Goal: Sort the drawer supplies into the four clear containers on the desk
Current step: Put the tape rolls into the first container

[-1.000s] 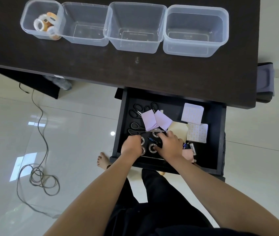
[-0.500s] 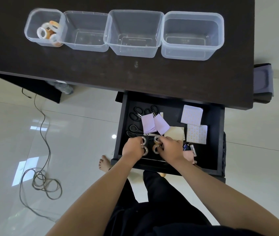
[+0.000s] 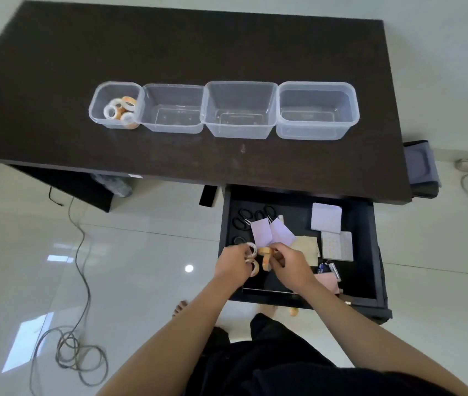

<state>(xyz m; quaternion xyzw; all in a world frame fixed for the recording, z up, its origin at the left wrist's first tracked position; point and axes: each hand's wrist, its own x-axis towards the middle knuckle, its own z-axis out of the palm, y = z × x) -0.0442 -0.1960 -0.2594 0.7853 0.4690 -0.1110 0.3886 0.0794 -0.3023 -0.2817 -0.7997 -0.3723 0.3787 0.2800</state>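
Observation:
Both hands are over the open black drawer. My left hand grips two clear tape rolls. My right hand grips two orange-brown tape rolls. The hands are close together and lifted a little off the drawer floor. Four clear containers stand in a row on the dark desk. The leftmost container holds several tape rolls. The second, third and fourth containers hold nothing.
In the drawer lie black scissors, purple sticky notes, a white note pad, a dotted pad, a beige pad, batteries and a pink pad. Cables coil on the tiled floor.
Both hands closed on the tape rolls in the drawer and lifted them slightly. The head tilted up, so more of the desk and the containers shows.

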